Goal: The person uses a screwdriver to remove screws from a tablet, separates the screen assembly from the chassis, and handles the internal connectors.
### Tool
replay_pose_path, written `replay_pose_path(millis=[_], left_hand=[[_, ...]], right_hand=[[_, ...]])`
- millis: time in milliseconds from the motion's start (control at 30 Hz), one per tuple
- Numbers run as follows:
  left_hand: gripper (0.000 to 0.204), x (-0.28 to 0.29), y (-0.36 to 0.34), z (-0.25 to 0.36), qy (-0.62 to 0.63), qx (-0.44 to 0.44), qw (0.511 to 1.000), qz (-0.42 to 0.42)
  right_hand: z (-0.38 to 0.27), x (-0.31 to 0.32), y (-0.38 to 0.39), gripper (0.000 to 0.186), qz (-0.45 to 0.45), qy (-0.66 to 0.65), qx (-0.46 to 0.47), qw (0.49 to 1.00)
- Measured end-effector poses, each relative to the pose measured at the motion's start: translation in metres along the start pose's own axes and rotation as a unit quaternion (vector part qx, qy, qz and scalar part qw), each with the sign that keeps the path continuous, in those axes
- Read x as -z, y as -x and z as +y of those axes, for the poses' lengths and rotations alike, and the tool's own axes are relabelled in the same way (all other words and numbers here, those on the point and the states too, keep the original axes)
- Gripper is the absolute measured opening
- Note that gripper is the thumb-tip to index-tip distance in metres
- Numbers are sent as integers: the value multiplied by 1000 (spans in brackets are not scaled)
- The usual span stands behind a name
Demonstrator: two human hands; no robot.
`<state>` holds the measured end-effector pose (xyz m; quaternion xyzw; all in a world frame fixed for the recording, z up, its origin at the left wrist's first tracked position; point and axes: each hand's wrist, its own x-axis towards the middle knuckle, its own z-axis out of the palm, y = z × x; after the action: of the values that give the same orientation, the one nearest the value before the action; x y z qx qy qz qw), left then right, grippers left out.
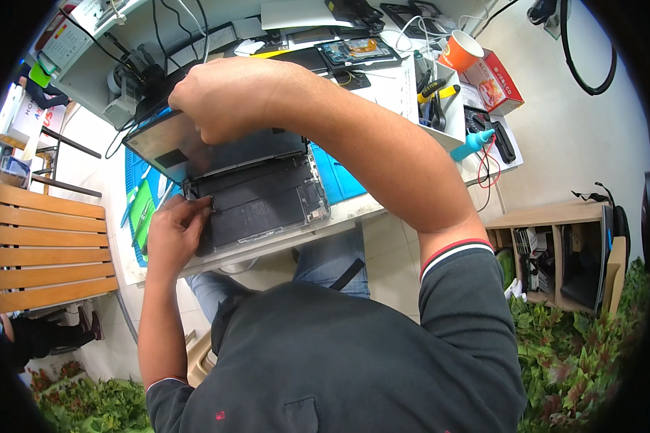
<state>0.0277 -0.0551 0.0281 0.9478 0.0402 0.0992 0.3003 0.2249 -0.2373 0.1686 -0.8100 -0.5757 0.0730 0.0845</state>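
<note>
An opened tablet lies at the table's front edge. Its body (256, 209) is flat and shows dark battery panels inside. The detached screen (170, 148) stands tilted up along the far side of the body, its inner face toward me. My right hand (224, 94) reaches across from the right, closed on the screen's upper edge; its forearm covers part of the screen. My left hand (172, 231) is at the left end of the body, thumb and fingers pinched together near the inner edge. Whatever is between those fingertips is too small to make out.
A blue work mat (336, 173) lies under the tablet. Left of it are a green pad (143, 209) and thin tools. Back right stand a white tool box (448, 119), an orange cup (461, 50), a red box (495, 83) and a teal bottle (473, 146). Another opened device (357, 52) lies behind.
</note>
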Motion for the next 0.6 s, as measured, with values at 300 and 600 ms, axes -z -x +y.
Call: replay_pose_path(millis=[300,600], left_hand=[[21,-28,0,76,79,-142,984,-68],[19,-80,-28,106,-2,-265,952,-154]], right_hand=[[4,-5,1,33,15,11,8,1000],[-2,-2,3,26,21,19,12,1000]])
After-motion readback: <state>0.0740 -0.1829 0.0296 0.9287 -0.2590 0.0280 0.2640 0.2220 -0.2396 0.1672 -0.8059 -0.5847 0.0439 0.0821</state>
